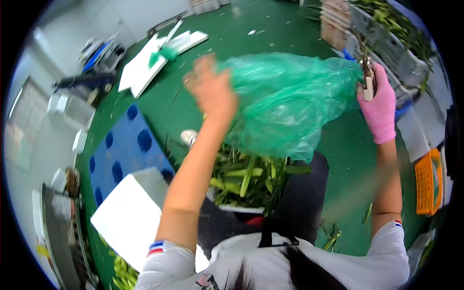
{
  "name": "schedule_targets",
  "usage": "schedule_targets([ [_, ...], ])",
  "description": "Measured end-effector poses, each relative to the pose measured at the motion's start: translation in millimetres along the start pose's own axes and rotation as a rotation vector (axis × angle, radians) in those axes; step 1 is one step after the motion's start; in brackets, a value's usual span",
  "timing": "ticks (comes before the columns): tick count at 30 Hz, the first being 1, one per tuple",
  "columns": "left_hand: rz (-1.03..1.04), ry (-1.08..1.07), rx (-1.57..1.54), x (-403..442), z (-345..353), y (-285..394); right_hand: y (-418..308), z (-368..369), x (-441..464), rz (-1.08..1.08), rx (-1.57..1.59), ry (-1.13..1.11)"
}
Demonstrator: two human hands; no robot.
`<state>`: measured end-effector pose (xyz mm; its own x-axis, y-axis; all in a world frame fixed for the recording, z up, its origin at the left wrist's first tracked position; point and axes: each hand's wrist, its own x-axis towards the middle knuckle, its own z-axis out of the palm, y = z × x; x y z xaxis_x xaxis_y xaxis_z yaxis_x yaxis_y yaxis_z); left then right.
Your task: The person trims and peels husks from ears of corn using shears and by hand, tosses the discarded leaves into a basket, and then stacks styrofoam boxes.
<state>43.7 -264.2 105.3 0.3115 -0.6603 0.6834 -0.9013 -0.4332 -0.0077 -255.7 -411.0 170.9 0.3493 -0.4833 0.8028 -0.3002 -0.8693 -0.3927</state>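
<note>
A crumpled, translucent green plastic bag [290, 101] stretches in the air between my hands. My bare left hand [210, 89] is blurred at the bag's left end, its fingers spread apart; whether it touches the plastic I cannot tell. In a pink glove, my right hand [379, 104] grips pruning shears [368, 79], blades pointing up, and the bag's right end meets that hand. Below the bag, between my legs, a container is filled with cut green stems and leaves [246, 181]; the bag hides part of it.
A white foam box [128, 215] and a blue sheet with dark round spots [128, 150] are at left. Green pods or stalks [124, 273] lie below the box. Crates of greenery [391, 43] stand at upper right, an orange basket [427, 186] at right. White boards [150, 63] lie farther back.
</note>
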Motion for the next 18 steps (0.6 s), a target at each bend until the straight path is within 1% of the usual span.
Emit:
schedule_targets([
  [1,0.167,0.103,0.209,-4.7,-8.9,3.9,-3.8,15.1,-11.1,0.058,0.006,-0.019],
  [2,0.114,-0.254,0.158,-3.2,10.1,5.5,-20.7,31.9,-20.9,0.003,0.021,0.019],
  [3,0.032,-0.602,0.092,-6.7,27.0,5.4,-45.1,41.6,-29.8,-0.03,0.079,0.0],
  [4,-0.042,-0.463,-0.102,-1.5,-17.3,13.7,-56.0,54.5,-39.7,-0.103,0.108,0.009],
  [5,-0.115,-0.164,-0.196,-2.7,-54.6,29.2,-69.2,74.7,-50.6,-0.177,0.162,0.017],
  [6,-0.129,0.14,-0.297,-17.3,-58.8,36.0,-77.5,94.7,-64.6,-0.113,0.286,-0.053],
  [7,-0.32,-0.14,-0.529,-24.1,-99.2,54.9,-76.3,113.5,-79.1,-0.049,0.405,-0.133],
  [8,-0.392,-0.484,-0.818,-29.4,-90.9,55.8,-67.4,131.0,-95.8,0.245,0.629,-0.266],
  [9,-0.392,-0.315,-0.876,-53.4,-64.4,60.7,-63.6,146.8,-108.7,0.405,0.799,-0.361],
  [10,-0.35,-0.304,-1.116,-86.2,-86.5,45.4,-57.7,151.6,-115.7,0.477,0.916,-0.421],
  [12,-0.265,-0.108,-1.329,-152.4,-125.2,16.5,-33.9,148.6,-123.6,0.548,1.011,-0.487],
  [13,-0.235,0.067,-1.298,-185.2,-146.3,-5.7,-5.2,141.9,-124.5,0.549,0.981,-0.507],
  [14,-0.407,0.09,-0.82,-219.2,-175.8,-37.5,26.2,123.9,-119.4,0.599,0.962,-0.448],
  [15,-0.649,0.141,-0.299,-266.1,-168.1,-65.8,44.2,104.6,-111.1,0.648,0.943,-0.389],
  [17,-1.138,0.27,0.079,-350.7,-120.5,-96.4,238.7,78.0,-79.9,0.718,0.975,-0.351],
  [18,-1.147,0.026,0.299,-411.7,-106.2,-119.2,220.8,75.4,-51.3,0.689,0.859,-0.378],
])
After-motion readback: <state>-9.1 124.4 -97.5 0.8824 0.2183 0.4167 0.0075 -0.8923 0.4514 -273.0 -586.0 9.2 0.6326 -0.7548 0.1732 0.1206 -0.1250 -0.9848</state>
